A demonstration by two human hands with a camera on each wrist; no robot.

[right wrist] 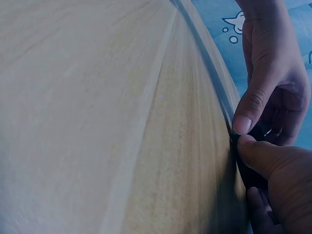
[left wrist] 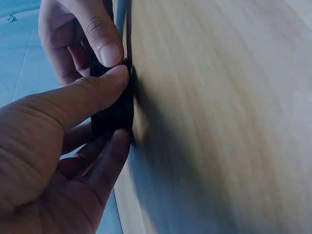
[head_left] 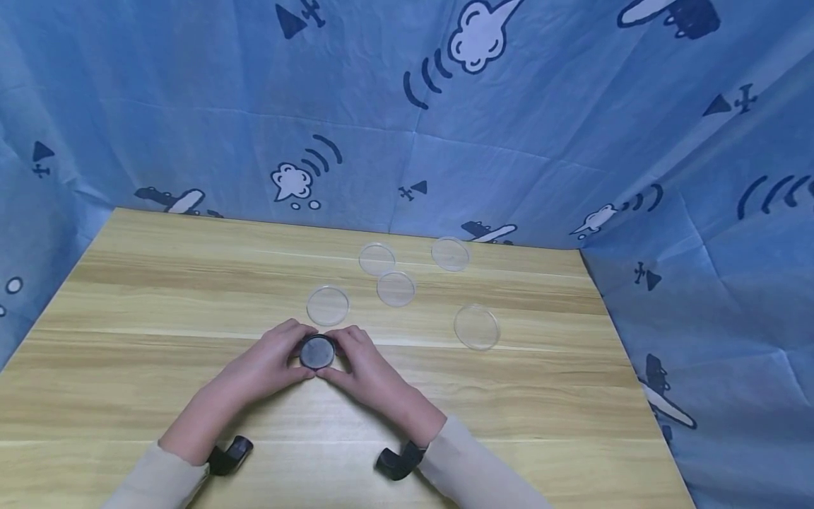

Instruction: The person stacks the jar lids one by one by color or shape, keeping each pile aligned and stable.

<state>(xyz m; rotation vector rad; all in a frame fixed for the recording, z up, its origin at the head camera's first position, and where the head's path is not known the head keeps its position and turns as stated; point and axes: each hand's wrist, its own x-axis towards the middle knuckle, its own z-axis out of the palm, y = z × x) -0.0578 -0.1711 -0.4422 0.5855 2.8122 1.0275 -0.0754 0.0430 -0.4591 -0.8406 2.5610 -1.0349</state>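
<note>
A small, round black case (head_left: pixel 316 352) with a grey top sits on the wooden table, between both hands. Its dark side wall (left wrist: pixel 112 117) shows in the left wrist view, standing on the tabletop. My left hand (head_left: pixel 270 360) grips the case from the left, thumb at the near side and fingers at the far side. From the right, my right hand (head_left: pixel 369 367) holds it the same way, and the two thumbs nearly meet at the front. Just beyond the hands lies a clear round disc (head_left: pixel 327 306). In the right wrist view, the fingers cover much of the case (right wrist: pixel 249 174).
More clear discs lie farther back and right: a disc (head_left: pixel 396 289) in the middle, a disc (head_left: pixel 377 259) behind it, a disc (head_left: pixel 450 254) near the back edge and a disc (head_left: pixel 477 327) to the right. A blue patterned cloth (head_left: pixel 356 92) hangs around the table (head_left: pixel 553 410).
</note>
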